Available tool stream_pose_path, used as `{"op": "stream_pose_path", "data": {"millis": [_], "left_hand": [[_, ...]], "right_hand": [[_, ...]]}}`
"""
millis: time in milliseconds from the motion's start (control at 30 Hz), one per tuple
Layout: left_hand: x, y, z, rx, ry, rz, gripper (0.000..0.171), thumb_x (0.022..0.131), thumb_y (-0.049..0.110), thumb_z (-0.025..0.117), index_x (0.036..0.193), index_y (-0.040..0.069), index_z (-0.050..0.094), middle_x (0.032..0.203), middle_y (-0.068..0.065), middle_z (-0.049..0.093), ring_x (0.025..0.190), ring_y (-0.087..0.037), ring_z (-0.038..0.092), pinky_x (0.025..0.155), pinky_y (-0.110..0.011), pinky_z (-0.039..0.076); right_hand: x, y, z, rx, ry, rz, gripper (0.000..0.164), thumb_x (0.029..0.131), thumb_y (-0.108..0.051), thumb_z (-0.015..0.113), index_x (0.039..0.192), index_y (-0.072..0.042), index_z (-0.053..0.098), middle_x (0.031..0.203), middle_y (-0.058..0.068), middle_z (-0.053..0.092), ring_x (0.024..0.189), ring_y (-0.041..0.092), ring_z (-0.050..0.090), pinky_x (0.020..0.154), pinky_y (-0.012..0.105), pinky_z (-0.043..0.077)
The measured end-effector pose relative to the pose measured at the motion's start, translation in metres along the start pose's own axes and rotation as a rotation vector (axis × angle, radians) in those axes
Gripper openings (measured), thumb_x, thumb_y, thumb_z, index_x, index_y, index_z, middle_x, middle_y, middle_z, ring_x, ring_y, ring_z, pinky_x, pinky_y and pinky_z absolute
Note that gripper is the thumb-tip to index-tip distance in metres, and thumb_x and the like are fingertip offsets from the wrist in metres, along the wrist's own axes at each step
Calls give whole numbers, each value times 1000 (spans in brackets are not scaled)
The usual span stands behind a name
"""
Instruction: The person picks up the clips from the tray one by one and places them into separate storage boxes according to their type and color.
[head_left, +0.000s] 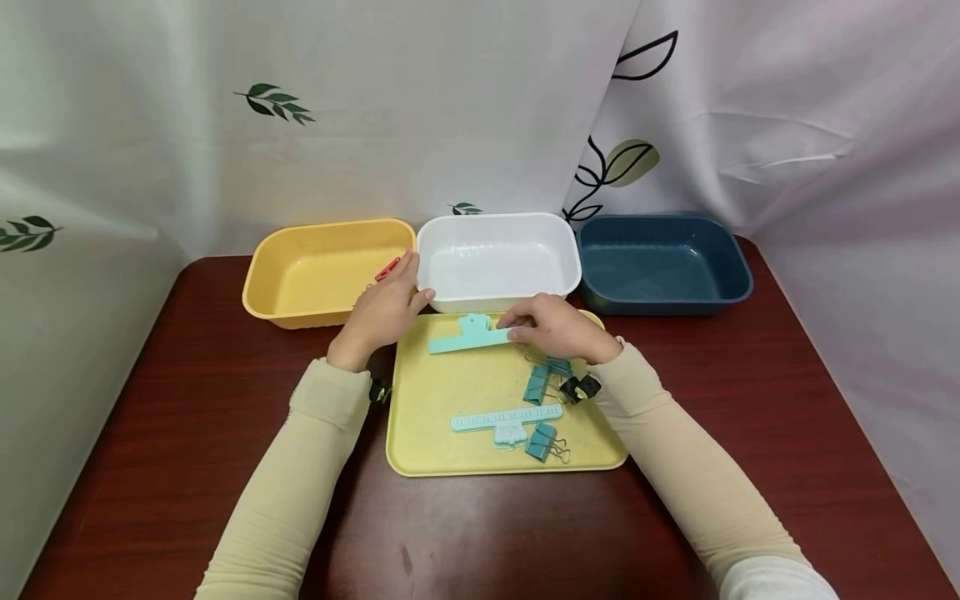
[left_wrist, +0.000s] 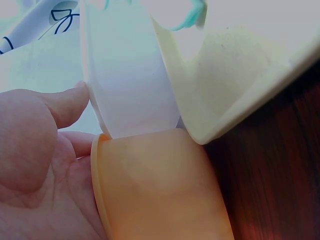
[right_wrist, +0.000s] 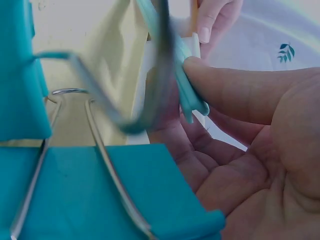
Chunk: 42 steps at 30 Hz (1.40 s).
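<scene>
Right hand pinching the turquoise ruler clip over the tray

From my end, I read the step in hand as picking up: the right hand nips the right end of the turquoise ruler clip between thumb and fingers, above the far part of the tray and just on the near side of the white bin. Whether the clip is fully off the tray I cannot tell. The left hand is spread, fingers straight across the right edge of the yellow bin, thumb at the white bin's rim; a red piece shows right beside those fingers, and I cannot tell whether they touch it.

The next move, I judge, calls for a firm pinch and a straight lift, since wire handles close under the right wrist could snag.

My count: two ruler clips, the turquoise one and a pale ruler clip on the tray's near side; three binder clips that I can see, one near and two farther by the right wrist; one red piece; one tray; three bins along the table's far side, yellow left, white middle, dark blue bin right
</scene>
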<state>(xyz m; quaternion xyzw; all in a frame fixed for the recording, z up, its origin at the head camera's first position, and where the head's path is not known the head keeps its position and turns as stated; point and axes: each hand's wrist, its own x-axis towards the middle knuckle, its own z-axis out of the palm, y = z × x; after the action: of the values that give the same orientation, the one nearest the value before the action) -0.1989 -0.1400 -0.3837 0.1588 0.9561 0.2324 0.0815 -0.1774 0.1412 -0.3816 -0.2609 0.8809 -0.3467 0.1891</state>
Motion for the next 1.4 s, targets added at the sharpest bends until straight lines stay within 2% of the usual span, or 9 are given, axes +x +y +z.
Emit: {"op": "stream_pose_path", "data": {"millis": [267,500,667,933,1033,1267,1400], "left_hand": [[0,2,-1,0,-2,-1,72,107,34,48,159,-2,13,167,-18,8,151,-34,17,116,-59,24],[0,0,0,0,1,2,71,108,34,47,159,-2,13,167,-18,8,151,-34,18,116,-60,23],[0,-1,0,2,1,7,71,108,34,47,158,-3,13,166,-18,8,151,-34,17,116,-59,22],[1,-1,0,7,0,12,72,108,33,48,158,-4,13,166,-19,8,151,-35,17,116,-58,24],[1,0,-1,6,0,12,72,107,34,48,158,-4,13,166,-19,9,151,-35,17,116,-58,24],[0,0,-1,3,-3,7,71,108,34,48,158,-3,14,166,-18,9,151,-34,17,116,-60,23],[-1,1,-1,0,-3,4,71,108,33,48,158,-3,14,166,-18,9,151,-34,17,116,-59,23]], "right_hand": [[-1,0,-4,-3,-2,3,23,102,-10,59,121,-4,71,97,9,73,84,17,66,77,36,52],[-6,-5,-10,18,-2,-3,25,103,-11,58,123,-4,71,102,10,73,89,23,68,74,36,51],[-9,-5,-16,32,13,9,25,103,-12,58,123,-5,71,104,9,73,90,24,70,76,36,52],[-17,-7,-26,34,38,-1,24,102,-11,59,123,-6,71,107,6,72,89,20,69,78,38,54],[-20,-7,-30,34,48,-1,25,102,-11,60,123,-7,72,106,8,72,88,22,68,77,38,53],[-23,-6,-37,31,81,-13,24,100,-7,61,121,-6,73,117,7,72,90,27,71,80,37,52],[-25,-6,-41,17,106,-10,23,101,-8,62,120,-7,73,109,5,73,89,25,70,83,38,52]]}}
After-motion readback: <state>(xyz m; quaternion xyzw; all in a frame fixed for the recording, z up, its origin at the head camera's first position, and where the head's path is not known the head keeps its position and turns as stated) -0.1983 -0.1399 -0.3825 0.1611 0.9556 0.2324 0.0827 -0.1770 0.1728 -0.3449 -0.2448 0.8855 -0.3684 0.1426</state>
